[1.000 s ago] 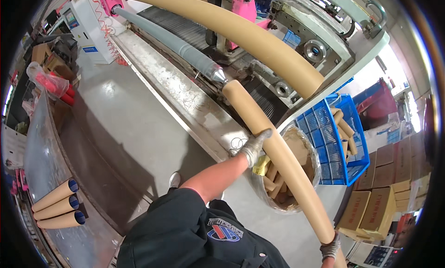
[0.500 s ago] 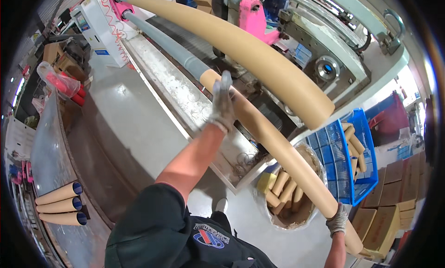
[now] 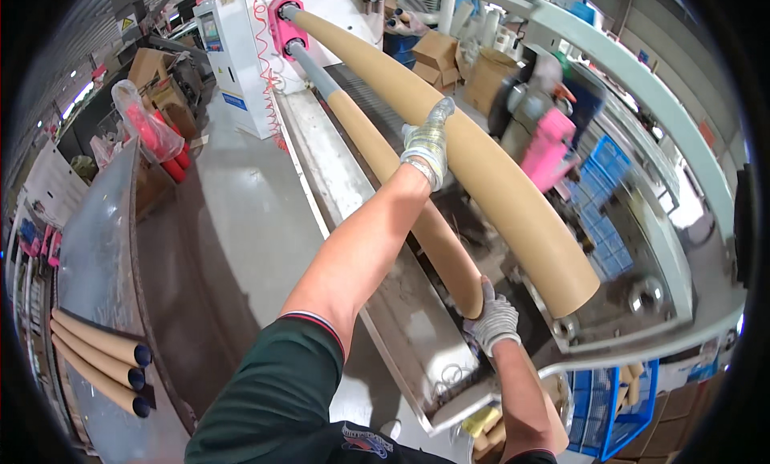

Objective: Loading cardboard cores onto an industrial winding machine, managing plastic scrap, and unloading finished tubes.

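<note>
A long cardboard tube (image 3: 375,147) sits over the grey rod (image 3: 314,72) of the machine, the rod's bare part showing at its far end. My right hand (image 3: 493,320), in a pale knitted glove, grips this tube's near end, thumb along its side. A wider cardboard tube (image 3: 489,183) runs above it on the upper spindle. My gloved left hand (image 3: 429,139) is at the wider tube's left side, fingers stretched out; contact is hard to tell. Both far ends meet a pink mount (image 3: 282,15).
A metal trough (image 3: 353,171) runs beneath the tubes. Right stands a machine frame with a pink part (image 3: 549,149). Below are a blue crate (image 3: 589,412) and a bin of short tube pieces (image 3: 491,440). Three tubes (image 3: 100,360) lie on the left table; a white cabinet (image 3: 237,71) stands far left.
The lower tube has slid farther along the grey rod, away from me. My right hand has come inward with its near end. My left hand has shifted from the lower tube towards the wider one.
</note>
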Demonstrator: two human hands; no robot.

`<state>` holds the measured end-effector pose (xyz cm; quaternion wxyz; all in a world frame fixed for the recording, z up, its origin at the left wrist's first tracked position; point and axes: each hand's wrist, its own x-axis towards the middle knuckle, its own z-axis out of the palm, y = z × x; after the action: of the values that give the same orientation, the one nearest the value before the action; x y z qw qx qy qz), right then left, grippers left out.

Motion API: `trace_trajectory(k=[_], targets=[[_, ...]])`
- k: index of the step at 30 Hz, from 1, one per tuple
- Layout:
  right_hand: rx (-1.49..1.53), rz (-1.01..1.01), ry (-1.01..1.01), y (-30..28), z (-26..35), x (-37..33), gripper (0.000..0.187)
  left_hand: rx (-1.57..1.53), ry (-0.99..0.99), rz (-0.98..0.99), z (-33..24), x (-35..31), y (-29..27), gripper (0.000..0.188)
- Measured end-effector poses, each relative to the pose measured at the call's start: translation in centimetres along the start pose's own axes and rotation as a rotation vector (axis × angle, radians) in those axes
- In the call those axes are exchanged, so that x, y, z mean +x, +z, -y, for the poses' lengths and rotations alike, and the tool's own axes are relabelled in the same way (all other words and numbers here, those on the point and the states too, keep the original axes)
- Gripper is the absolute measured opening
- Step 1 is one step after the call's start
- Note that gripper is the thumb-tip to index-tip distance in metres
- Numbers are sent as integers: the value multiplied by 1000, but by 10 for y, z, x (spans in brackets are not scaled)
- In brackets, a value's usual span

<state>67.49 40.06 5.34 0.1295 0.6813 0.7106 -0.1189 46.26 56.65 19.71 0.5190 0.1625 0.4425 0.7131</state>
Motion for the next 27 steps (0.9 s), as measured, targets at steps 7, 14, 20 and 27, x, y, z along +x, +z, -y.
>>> trace_trajectory(k=[7, 14, 20, 27], targets=[[-117, -6, 20, -45, 140, 137, 111, 23, 107, 64, -79, 205, -39, 90], [-64, 25, 53, -91, 241, 241, 105, 34, 71, 114, -140, 328, -62, 93], [-46, -7, 19, -122, 328, 329, 104, 69, 24, 109, -171, 414, -80, 87], [-13, -16, -106, -166, 444, 465, 99, 2, 66, 264, -196, 509, -100, 63]])
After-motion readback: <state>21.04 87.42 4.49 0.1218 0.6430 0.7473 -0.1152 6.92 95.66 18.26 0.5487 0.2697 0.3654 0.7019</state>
